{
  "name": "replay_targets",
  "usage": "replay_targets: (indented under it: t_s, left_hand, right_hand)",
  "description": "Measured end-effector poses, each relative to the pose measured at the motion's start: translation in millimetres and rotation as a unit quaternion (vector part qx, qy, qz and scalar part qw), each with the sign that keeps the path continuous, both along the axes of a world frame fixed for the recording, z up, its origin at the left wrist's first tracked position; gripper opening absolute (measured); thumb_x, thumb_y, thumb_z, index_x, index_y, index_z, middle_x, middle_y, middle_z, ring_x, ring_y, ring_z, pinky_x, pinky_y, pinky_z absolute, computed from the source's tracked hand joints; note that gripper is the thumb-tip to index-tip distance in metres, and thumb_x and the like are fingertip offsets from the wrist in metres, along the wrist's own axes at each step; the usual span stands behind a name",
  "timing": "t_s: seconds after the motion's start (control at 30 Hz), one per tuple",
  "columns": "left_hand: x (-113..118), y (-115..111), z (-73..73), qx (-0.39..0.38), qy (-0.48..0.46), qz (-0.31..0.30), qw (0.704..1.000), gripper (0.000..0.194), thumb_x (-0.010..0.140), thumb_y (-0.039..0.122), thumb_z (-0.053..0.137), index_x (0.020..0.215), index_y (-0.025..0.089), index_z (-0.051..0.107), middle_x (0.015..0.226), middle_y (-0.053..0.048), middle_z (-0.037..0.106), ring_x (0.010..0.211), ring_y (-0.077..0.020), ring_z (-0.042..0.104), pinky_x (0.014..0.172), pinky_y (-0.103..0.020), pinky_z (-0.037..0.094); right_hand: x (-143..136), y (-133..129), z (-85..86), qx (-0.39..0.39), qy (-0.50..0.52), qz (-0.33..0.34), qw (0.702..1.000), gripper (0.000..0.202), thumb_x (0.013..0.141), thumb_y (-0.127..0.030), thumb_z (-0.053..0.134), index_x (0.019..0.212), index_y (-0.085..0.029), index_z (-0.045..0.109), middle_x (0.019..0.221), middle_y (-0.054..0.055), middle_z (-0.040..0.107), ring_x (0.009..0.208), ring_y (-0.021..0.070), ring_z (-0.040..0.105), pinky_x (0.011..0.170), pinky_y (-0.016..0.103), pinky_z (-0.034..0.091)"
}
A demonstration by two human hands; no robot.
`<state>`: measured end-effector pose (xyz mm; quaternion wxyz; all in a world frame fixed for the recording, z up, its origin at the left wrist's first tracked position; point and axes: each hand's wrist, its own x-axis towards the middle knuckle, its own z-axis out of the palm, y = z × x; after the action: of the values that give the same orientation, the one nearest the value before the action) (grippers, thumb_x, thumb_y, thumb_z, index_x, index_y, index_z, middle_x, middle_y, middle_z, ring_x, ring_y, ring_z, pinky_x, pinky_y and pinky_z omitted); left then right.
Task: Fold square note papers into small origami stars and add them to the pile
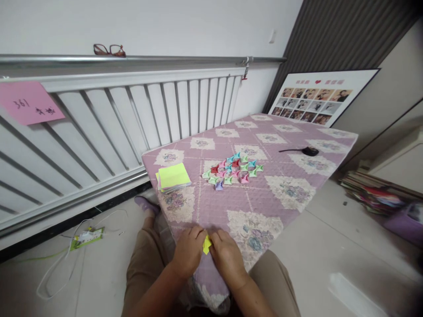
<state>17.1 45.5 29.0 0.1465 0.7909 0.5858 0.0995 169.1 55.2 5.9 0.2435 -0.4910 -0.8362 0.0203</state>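
Observation:
A small folded piece of yellow paper (pixel 206 245) lies between my two hands at the near corner of the table. My left hand (pixel 189 248) grips its left side with fingers curled. On the other side, my right hand (pixel 228 254) is closed on the paper's right edge; the fingertips are partly hidden. Farther up the tablecloth sits a group of small folded paper pieces (pixel 235 173) in green, pink, red, blue and purple. Left of them rests a stack of square paper sheets (pixel 174 177), yellow on top.
The flowered tablecloth (pixel 261 202) covers the table. A black ladle (pixel 309 151) lies at its right side. Along the left stands a white radiator (pixel 158 114), with glasses (pixel 109 49) on the pipe above. A power strip (pixel 88 237) with cables is on the floor.

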Motion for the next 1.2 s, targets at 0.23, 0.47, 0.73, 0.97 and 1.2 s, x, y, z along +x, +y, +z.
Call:
replay_targets:
  t_s: [0.23,0.47,0.73,0.97,1.2]
  left_hand:
    - [-3,-3,-5.3,0.003,0.025,-0.015,1.000,0.036,0.091,0.011,0.036,0.120,0.018,0.058,0.118,-0.008,0.057,0.111,-0.0227,0.048,0.099,-0.037,0.039]
    - [-14,-2,-0.6,-0.001,0.040,-0.079,0.996,0.035,0.092,0.015,0.041,0.124,0.017,0.055,0.119,-0.008,0.056,0.107,-0.0228,0.048,0.097,-0.036,0.039]
    - [-21,-17,-12.1,0.031,0.017,-0.126,0.991,0.031,0.095,0.020,0.040,0.121,0.020,0.057,0.117,-0.006,0.058,0.108,-0.0217,0.049,0.098,-0.035,0.038]
    - [-14,-46,-25.0,0.031,0.017,-0.071,0.997,0.042,0.093,0.031,0.048,0.135,0.023,0.045,0.135,-0.008,0.050,0.126,-0.0258,0.041,0.107,-0.042,0.028]
    - [-10,-58,-22.5,-0.006,-0.006,-0.042,0.999,0.063,0.085,0.046,0.058,0.141,0.025,0.038,0.146,-0.008,0.039,0.134,-0.0295,0.031,0.112,-0.051,0.016]
  right_hand:
    - [7,1,-4.0,0.016,-0.024,0.067,0.997,0.015,0.085,-0.014,0.054,0.096,-0.020,0.062,0.083,0.004,0.060,0.078,0.0198,0.054,0.071,0.032,0.045]
    - [11,1,3.8,0.009,-0.027,0.099,0.995,0.018,0.090,-0.016,0.048,0.091,-0.020,0.066,0.082,0.004,0.061,0.077,0.0190,0.054,0.069,0.031,0.046]
    - [14,-1,12.3,-0.027,-0.031,0.121,0.992,0.023,0.089,-0.016,0.048,0.102,-0.024,0.065,0.090,0.004,0.062,0.083,0.0192,0.055,0.073,0.031,0.045]
    - [20,-7,13.4,-0.044,-0.044,0.122,0.991,0.028,0.086,-0.015,0.053,0.112,-0.025,0.062,0.098,0.005,0.063,0.089,0.0220,0.055,0.076,0.034,0.042]
    - [4,21,21.2,-0.155,0.033,0.028,0.987,0.003,0.083,-0.022,0.060,0.081,-0.023,0.062,0.083,0.001,0.062,0.083,0.0182,0.056,0.075,0.031,0.036]
